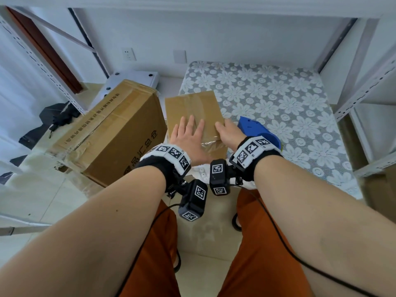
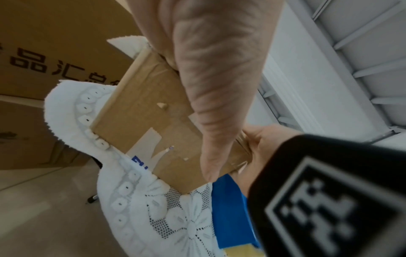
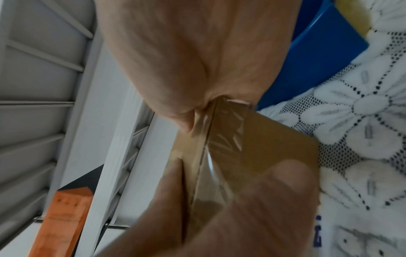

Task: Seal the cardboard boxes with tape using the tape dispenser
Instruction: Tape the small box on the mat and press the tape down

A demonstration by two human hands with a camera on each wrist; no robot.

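Both hands, the left (image 1: pixel 188 138) flat with straight fingers and the right (image 1: pixel 230 133) open too, press tape (image 1: pixel 211 144) onto the box (image 1: pixel 192 106).

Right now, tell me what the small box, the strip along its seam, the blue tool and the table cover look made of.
Small box: brown cardboard, matte, with scuffed, torn patches.
Strip: clear plastic tape, glossy and wrinkled, cardboard showing through.
Blue tool: apparently hard plastic, smooth and evenly coloured; likely the tape dispenser.
Table cover: white lace-like fabric, with a flower pattern on open mesh.
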